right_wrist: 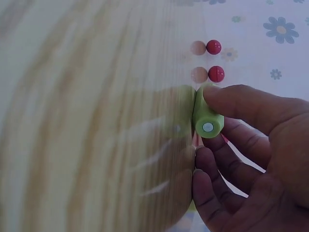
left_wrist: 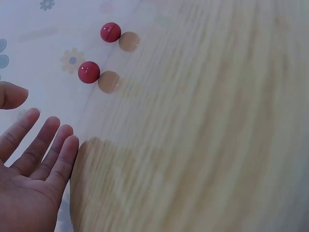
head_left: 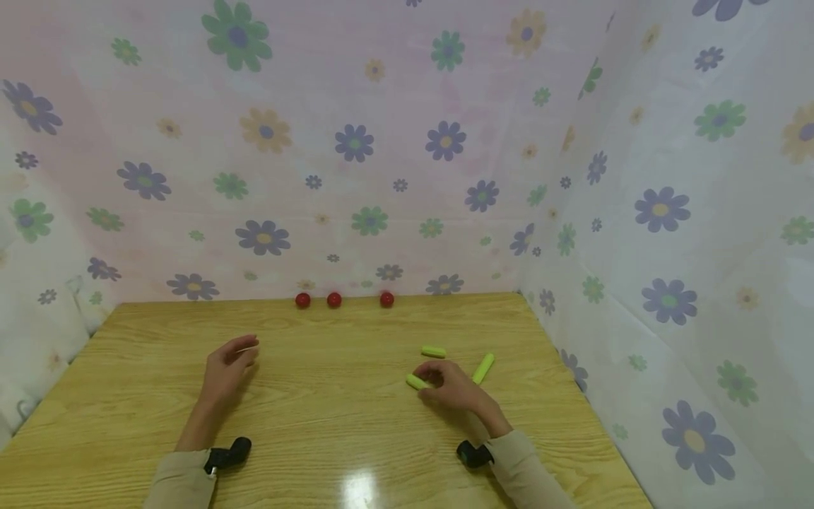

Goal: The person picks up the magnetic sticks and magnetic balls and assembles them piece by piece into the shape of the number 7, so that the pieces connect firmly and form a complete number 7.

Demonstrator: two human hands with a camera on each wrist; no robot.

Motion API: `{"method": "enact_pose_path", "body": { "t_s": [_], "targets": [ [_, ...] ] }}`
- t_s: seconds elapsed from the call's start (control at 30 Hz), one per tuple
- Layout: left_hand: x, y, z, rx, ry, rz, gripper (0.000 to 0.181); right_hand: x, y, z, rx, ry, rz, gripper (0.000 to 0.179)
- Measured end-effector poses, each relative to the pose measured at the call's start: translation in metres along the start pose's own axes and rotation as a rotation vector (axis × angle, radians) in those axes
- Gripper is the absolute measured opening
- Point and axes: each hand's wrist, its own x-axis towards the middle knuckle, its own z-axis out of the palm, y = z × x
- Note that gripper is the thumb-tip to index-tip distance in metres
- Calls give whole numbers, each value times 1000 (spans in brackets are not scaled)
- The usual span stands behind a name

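My right hand point(head_left: 450, 387) pinches a short lime-green rod point(head_left: 416, 382) between thumb and fingers, low at the tabletop. In the right wrist view the thumb lies against the side of this green rod point(right_wrist: 207, 113), whose near end has a round pale silvery disc. A second green rod point(head_left: 434, 351) lies just beyond that hand, and a third green rod point(head_left: 483, 368) lies slanted to its right, partly behind the hand. My left hand point(head_left: 225, 371) hovers over the table's left side with relaxed fingers, holding nothing.
Three glossy red balls, a left one point(head_left: 302, 300), a middle one point(head_left: 334, 300) and a right one point(head_left: 386, 300), sit along the back edge of the wooden table point(head_left: 331, 396). Flower-patterned sheets point(head_left: 407, 106) hang behind and at the sides. Each wrist carries a black camera.
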Motion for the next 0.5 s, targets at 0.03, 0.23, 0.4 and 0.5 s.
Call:
{"method": "enact_pose_path", "body": {
  "t_s": [0.03, 0.23, 0.4, 0.5],
  "targets": [
    [0, 0, 0, -3, 3, -2, 38, 0, 0, 0, -3, 2, -2, 30],
    [3, -2, 2, -35, 12, -20, 40, 1, -1, 1, -13, 18, 2, 28],
    [4, -1, 5, -58, 16, -22, 39, 2, -2, 2, -31, 29, 1, 25],
    [5, 0, 8, -60, 21, -21, 38, 2, -3, 3, -41, 36, 1, 24]
  ]
}}
